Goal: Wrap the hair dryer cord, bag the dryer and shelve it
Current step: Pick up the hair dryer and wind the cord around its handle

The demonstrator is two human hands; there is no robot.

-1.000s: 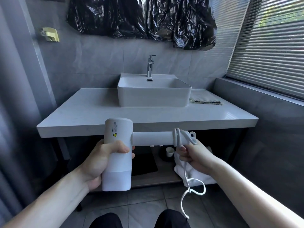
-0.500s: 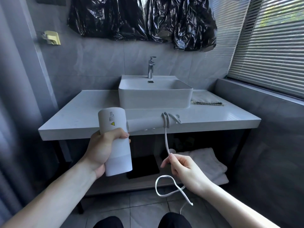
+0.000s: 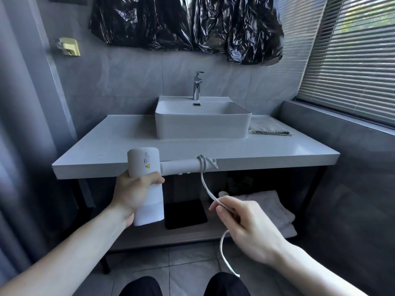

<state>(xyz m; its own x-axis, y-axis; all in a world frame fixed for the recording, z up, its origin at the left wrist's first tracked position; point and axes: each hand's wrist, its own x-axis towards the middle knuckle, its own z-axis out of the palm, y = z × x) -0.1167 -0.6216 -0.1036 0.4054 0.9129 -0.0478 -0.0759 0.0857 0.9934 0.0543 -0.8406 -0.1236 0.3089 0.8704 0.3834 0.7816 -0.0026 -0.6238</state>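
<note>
Left hand grips dryer; yellow warning triangle.

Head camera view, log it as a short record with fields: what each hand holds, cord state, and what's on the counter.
left hand: gripping the body of the white plastic hair dryer
right hand: fingers pinching the white cord
cord state: a few turns around the handle end, the rest hanging loose past the hand
counter: white stone countertop carrying a white rectangular basin and a folded beige cloth
</note>
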